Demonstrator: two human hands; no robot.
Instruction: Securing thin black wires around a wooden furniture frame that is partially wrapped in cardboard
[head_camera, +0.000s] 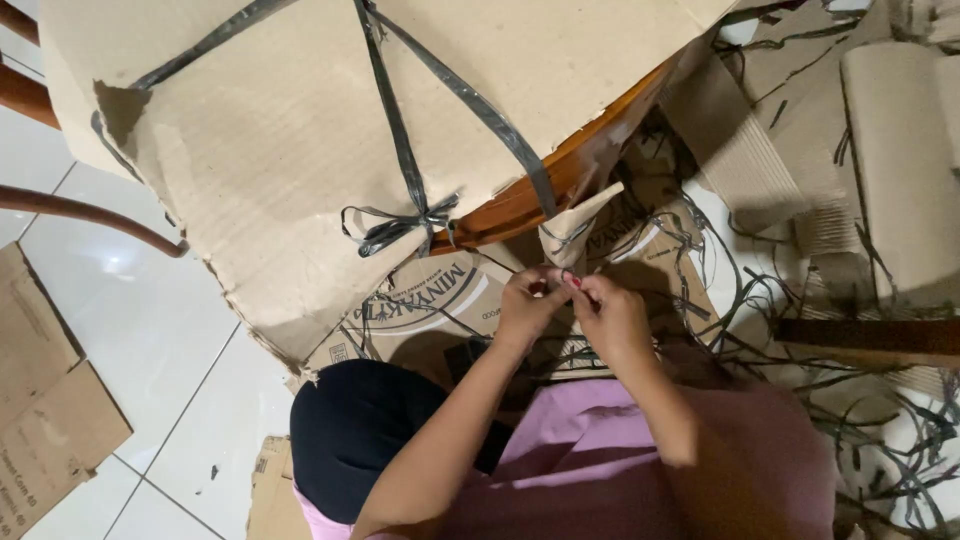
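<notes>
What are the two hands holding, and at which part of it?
Both the left hand and the right hand pinch a thin dark plastic strap between their fingertips, at a short stretch between them. Which part of its length this is cannot be told.

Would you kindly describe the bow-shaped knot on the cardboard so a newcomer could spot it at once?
Start at the big cardboard sheet leaning over the wooden chair at the top. Follow the dark plastic straps down its face to where they meet near the lower edge. There sits the knot, the only strap tied into a looped bow, not loose.
</notes>
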